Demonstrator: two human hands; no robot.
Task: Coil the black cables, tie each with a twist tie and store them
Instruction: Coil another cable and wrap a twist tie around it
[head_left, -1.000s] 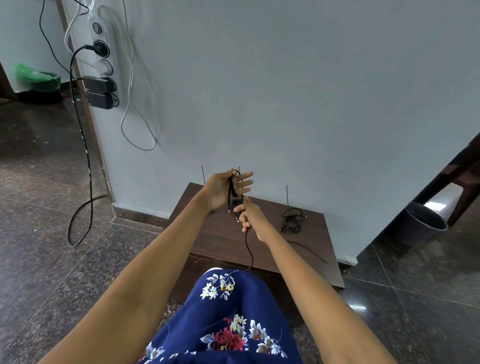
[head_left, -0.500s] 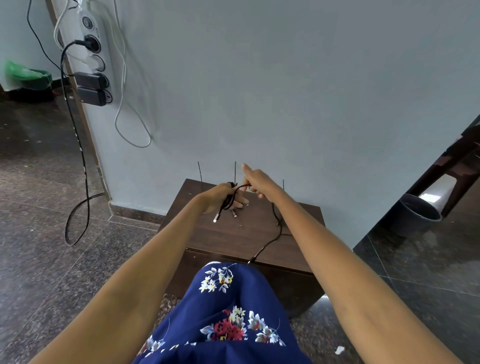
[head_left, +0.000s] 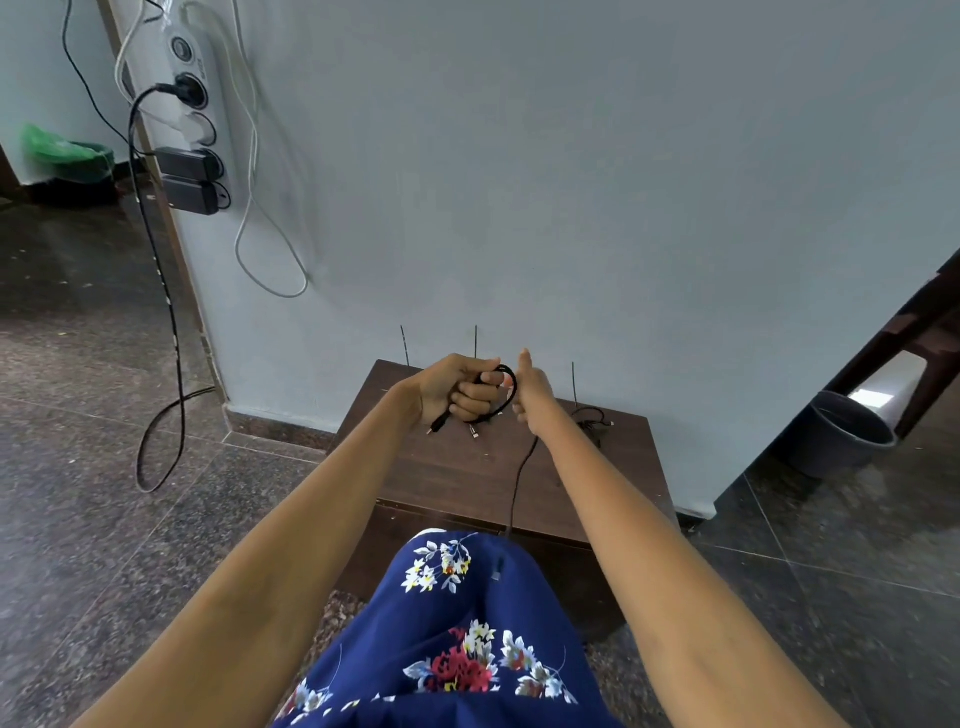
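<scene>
My left hand (head_left: 460, 389) grips a partly coiled black cable (head_left: 506, 387) above the low wooden table (head_left: 457, 478), with plug ends sticking out below the fist. My right hand (head_left: 535, 395) sits just right of it, thumb up, holding the same cable's loose run. That run hangs down over the table's front edge, and its end plug lies on my blue floral lap. A second black cable (head_left: 589, 421) lies tangled at the table's back right. Thin dark twist ties (head_left: 475, 340) stand upright against the wall behind the table.
A power strip (head_left: 189, 98) with black adapters hangs on the wall at upper left, with black and white cords trailing to the floor. A grey bucket (head_left: 841, 436) stands on the dark floor at right. A green bag lies far left.
My right hand came up from below the left hand and carried the cable over it, adding a loop. My left hand closed from spread fingers into a fist around the coil.
</scene>
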